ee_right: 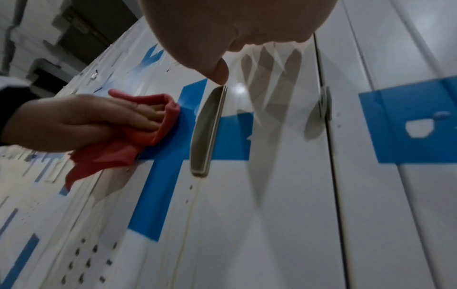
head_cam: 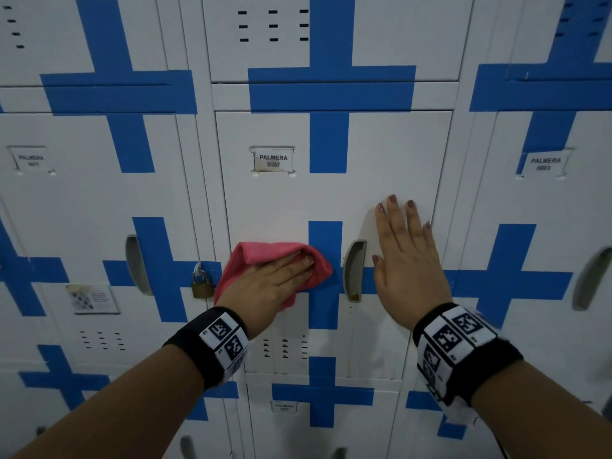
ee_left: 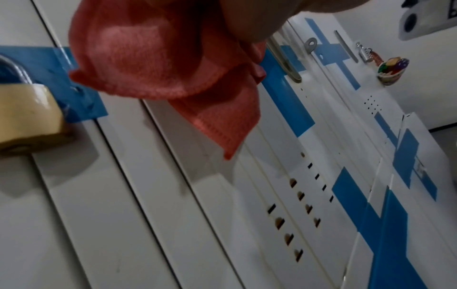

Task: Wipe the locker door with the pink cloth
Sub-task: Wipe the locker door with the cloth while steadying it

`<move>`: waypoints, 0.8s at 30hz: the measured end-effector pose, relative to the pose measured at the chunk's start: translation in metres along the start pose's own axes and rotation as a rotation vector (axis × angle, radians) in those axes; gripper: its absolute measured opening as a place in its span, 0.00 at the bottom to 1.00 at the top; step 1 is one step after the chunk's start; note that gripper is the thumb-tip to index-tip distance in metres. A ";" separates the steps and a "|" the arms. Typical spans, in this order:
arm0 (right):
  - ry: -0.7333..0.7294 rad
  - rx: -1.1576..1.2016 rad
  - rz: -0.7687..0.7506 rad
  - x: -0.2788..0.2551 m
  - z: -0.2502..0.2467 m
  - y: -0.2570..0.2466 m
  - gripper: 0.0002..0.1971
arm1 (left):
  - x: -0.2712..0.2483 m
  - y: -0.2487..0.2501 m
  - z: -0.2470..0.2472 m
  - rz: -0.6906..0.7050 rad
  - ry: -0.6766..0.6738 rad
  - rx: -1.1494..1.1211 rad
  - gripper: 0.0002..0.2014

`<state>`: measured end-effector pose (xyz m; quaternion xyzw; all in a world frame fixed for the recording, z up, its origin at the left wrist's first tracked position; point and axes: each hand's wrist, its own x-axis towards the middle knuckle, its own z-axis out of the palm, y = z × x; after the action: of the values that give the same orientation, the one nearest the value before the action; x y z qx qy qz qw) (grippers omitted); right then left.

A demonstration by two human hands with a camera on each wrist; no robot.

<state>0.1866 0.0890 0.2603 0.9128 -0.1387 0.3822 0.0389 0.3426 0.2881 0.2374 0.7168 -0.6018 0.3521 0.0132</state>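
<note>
The white locker door (head_cam: pixel 381 154), labelled PALMERA 0007 and marked with blue tape crosses, fills the middle of the head view. My left hand (head_cam: pixel 291 270) presses the bunched pink cloth (head_cam: pixel 261 251) flat against the door with straight fingers, just left of the vertical blue stripe. A corner of the pink cloth (ee_left: pixel 153 54) hangs loose below the palm. My right hand (head_cam: pixel 404 246) lies flat on the door with its fingers spread, to the right of the grey recessed handle (head_cam: pixel 353 270). The right wrist view shows the cloth (ee_right: pixel 108 152) under the left hand (ee_right: pixel 99 117), beside the handle (ee_right: pixel 207 131).
A brass padlock (head_cam: pixel 202 283) hangs on the neighbouring locker, just left of the cloth, and also appears as the padlock (ee_left: pixel 27 117) in the left wrist view. Vent slots (head_cam: pixel 284 349) sit below my left wrist. More taped lockers surround this door on all sides.
</note>
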 end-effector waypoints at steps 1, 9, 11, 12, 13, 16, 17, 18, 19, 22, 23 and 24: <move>-0.021 0.009 0.006 -0.005 0.004 0.000 0.38 | -0.001 0.000 0.001 -0.002 0.000 0.000 0.42; -0.085 0.054 0.016 -0.009 0.012 0.004 0.41 | -0.016 -0.006 -0.008 -0.468 0.100 -0.273 0.61; -0.090 0.056 0.022 -0.009 0.013 0.004 0.41 | -0.014 -0.006 -0.009 -0.524 0.120 -0.321 0.57; -0.091 0.058 0.024 -0.008 0.013 0.003 0.41 | -0.013 -0.005 -0.007 -0.532 0.112 -0.315 0.56; -0.093 0.058 0.024 -0.008 0.013 0.004 0.41 | -0.013 -0.004 -0.004 -0.538 0.099 -0.312 0.56; -0.095 0.061 0.023 -0.008 0.013 0.004 0.41 | -0.013 0.000 0.006 -0.551 0.090 -0.318 0.57; -0.096 0.063 0.023 -0.008 0.013 0.004 0.41 | -0.015 0.002 0.009 -0.545 0.090 -0.301 0.57; -0.096 0.063 0.022 -0.008 0.013 0.004 0.41 | -0.017 0.004 0.012 -0.531 0.085 -0.276 0.59; -0.095 0.061 0.022 -0.008 0.014 0.004 0.41 | -0.019 0.005 0.015 -0.513 0.071 -0.253 0.61; -0.089 0.056 0.023 -0.008 0.015 0.004 0.41 | -0.029 0.012 0.023 -0.494 -0.039 -0.218 0.69; -0.089 0.052 0.024 -0.008 0.015 0.004 0.41 | -0.032 0.014 0.027 -0.480 -0.063 -0.209 0.72; -0.089 0.049 0.025 -0.008 0.015 0.003 0.41 | -0.034 0.016 0.031 -0.468 -0.078 -0.199 0.74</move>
<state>0.1906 0.0848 0.2442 0.9278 -0.1424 0.3449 0.0057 0.3429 0.2995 0.1899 0.8447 -0.4514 0.2505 0.1414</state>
